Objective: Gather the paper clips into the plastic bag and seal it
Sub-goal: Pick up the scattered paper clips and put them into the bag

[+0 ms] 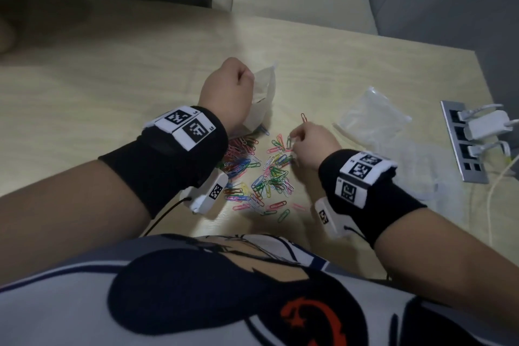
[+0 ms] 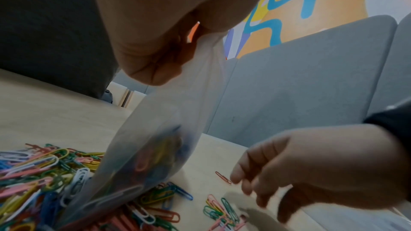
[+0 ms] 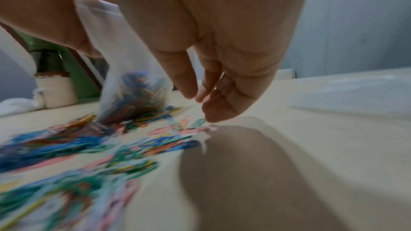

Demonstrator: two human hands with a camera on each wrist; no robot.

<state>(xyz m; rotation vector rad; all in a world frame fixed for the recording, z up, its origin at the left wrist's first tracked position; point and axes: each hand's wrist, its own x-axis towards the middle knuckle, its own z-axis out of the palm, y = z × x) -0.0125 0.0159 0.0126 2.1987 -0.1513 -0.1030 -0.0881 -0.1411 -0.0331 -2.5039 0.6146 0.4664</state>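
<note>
We see a pale wood counter (image 1: 323, 64), cream chairs (image 1: 303, 0) at far side, grey partition (image 2: 311, 76) w/ bright orange-blue-yellow wall (image 2: 311, 3) behind. Metal power strip (image 1: 463, 146) w/ white adapters on right.

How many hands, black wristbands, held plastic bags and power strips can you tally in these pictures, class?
Hands: 2 (left hand, right hand)
Black wristbands: 2
Held plastic bag: 1
Power strip: 1
Total: 6
</note>
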